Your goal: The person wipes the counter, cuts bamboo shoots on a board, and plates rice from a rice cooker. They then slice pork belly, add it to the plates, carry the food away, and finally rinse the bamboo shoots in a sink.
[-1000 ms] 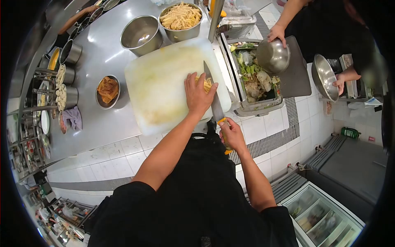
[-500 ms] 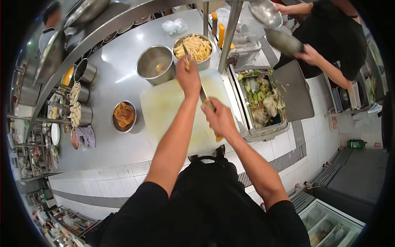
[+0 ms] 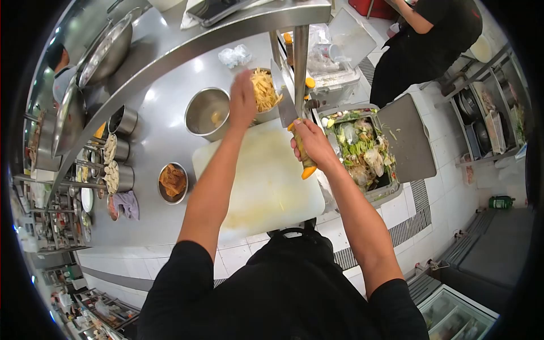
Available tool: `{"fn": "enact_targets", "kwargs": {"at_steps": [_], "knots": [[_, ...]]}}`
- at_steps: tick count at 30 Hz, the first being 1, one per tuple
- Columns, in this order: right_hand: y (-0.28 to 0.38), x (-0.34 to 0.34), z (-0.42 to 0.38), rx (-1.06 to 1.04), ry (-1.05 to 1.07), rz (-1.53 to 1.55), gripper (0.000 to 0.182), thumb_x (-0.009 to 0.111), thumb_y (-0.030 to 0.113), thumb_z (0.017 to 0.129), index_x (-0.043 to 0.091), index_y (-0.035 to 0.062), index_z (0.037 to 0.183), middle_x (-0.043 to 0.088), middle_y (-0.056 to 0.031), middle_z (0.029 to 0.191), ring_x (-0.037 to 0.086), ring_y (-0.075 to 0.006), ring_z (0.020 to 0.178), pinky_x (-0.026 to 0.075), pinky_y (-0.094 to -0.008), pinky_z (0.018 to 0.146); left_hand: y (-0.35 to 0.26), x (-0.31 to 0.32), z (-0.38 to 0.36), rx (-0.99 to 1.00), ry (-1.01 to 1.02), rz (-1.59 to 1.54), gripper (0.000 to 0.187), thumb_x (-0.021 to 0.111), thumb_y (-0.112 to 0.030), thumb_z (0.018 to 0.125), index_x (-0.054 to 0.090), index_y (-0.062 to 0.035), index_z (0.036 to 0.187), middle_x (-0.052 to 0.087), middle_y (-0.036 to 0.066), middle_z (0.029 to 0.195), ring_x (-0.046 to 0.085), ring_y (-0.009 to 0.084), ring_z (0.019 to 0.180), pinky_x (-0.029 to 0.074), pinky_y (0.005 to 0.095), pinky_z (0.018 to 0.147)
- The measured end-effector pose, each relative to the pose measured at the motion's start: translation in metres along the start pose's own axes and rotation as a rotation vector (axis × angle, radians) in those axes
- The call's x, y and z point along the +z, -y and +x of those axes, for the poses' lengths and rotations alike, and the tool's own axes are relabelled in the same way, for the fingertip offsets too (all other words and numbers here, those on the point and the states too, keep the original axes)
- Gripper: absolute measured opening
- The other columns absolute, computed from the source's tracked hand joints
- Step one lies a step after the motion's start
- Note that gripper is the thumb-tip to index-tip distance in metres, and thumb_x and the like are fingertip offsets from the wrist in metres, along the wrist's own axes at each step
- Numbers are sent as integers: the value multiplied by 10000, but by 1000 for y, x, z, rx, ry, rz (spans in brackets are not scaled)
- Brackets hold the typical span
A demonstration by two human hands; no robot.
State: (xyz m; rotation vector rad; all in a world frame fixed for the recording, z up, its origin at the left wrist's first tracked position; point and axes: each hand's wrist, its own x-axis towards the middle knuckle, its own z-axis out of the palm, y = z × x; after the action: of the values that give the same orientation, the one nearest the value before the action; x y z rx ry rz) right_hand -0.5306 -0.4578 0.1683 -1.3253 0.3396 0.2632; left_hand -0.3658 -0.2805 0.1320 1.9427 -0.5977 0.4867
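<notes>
My right hand [image 3: 309, 141] is closed around the yellow-ended handle of a knife [image 3: 287, 102], whose blade points away beside the shelf post. My left hand [image 3: 243, 102] is blurred at the left edge of a metal pot of pale cut strips [image 3: 264, 90]; its fingers are smeared by motion. Left of that hand stands a metal pot [image 3: 207, 113] with a small yellowish piece inside. The pale cutting board [image 3: 266, 175] lies below both hands, with a few thin scraps on it. A metal bowl [image 3: 172, 183] of brown food sits left of the board.
A bin of vegetable scraps [image 3: 365, 150] stands right of the board, its grey lid [image 3: 409, 139] beside it. A metal shelf rail [image 3: 215, 42] crosses above the counter. Another person [image 3: 436, 45] stands at the upper right. Pots and containers line the left side.
My left hand has moved up and left, off the knife blade. My right hand has moved slightly right with the knife. The other person has moved back, and the view has shifted.
</notes>
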Motion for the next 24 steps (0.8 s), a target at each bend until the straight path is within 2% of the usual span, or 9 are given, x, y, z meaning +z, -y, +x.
{"fn": "enact_targets", "kwargs": {"at_steps": [3, 6, 11, 14, 16, 18, 19, 20, 24], "knots": [[7, -3, 4, 62, 76, 154, 337, 497, 397, 1029, 537, 70, 1098, 575, -49, 704, 537, -143, 489, 454, -302, 445, -31, -3, -46, 358, 323, 199, 467, 391, -292, 1046, 496, -91, 1454, 463, 132, 1527, 337, 414, 1447, 177, 551, 1206], [13, -5, -2, 75, 120, 157, 325, 496, 408, 1034, 527, 87, 1069, 562, -41, 673, 520, -138, 469, 444, -295, 430, -46, -3, -52, 318, 465, 359, 488, 402, -303, 1042, 463, -99, 1481, 420, 98, 1564, 279, 420, 1474, 108, 603, 1203], [12, -17, -46, 83, 143, 79, 304, 499, 383, 1039, 544, 86, 1087, 552, -28, 661, 498, -126, 450, 424, -279, 414, -10, 7, 2, 294, 357, 401, 521, 394, -370, 1048, 437, -114, 1500, 383, 64, 1590, 244, 420, 1488, 99, 614, 1201], [-23, -34, -93, 85, -21, -155, 302, 549, 330, 1027, 574, 52, 1141, 540, -13, 662, 490, -97, 479, 417, -270, 445, 16, 10, 12, 101, 423, 465, 543, 331, -383, 1064, 416, -104, 1522, 349, 118, 1606, 206, 380, 1517, 60, 587, 1211], [-57, -54, -132, 70, -74, -408, 328, 594, 310, 1002, 586, 35, 1181, 566, -21, 675, 511, -93, 507, 422, -266, 467, 15, 4, 24, 54, 179, 516, 520, 407, -384, 1050, 450, -102, 1484, 476, 158, 1507, 370, 426, 1424, 181, 616, 1180], [-93, -62, -163, 100, 61, -579, 412, 668, 366, 947, 605, 44, 1197, 614, -70, 695, 574, -145, 564, 484, -325, 557, 2, -24, 36, 8, 199, 596, 519, 422, -380, 1044, 451, -93, 1476, 534, 169, 1438, 470, 423, 1322, 274, 584, 1138], [-95, -51, -173, 97, 180, -727, 425, 679, 400, 931, 616, 69, 1189, 664, -152, 758, 660, -276, 665, 519, -418, 653, -9, -37, 41, -15, 232, 664, 519, 437, -376, 1038, 452, -85, 1468, 591, 179, 1370, 571, 420, 1219, 368, 553, 1096], [-119, -44, -173, 9, 321, -788, 431, 671, 426, 925, 616, 91, 1191, 682, -222, 839, 680, -408, 807, 519, -478, 738, -22, -48, 44, -255, 231, 539, 428, 491, -315, 1016, 573, -59, 1349, 689, 159, 1185, 670, 385, 979, 509, 474, 928], [-159, -17, -159, -49, 564, -949, 401, 605, 394, 973, 591, 71, 1211, 685, -242, 852, 670, -452, 838, 512, -505, 759, -53, -76, 2, -195, -135, 242, 257, 587, -228, 970, 742, -66, 1096, 734, 156, 1024, 698, 291, 858, 538, 391, 816]]}}
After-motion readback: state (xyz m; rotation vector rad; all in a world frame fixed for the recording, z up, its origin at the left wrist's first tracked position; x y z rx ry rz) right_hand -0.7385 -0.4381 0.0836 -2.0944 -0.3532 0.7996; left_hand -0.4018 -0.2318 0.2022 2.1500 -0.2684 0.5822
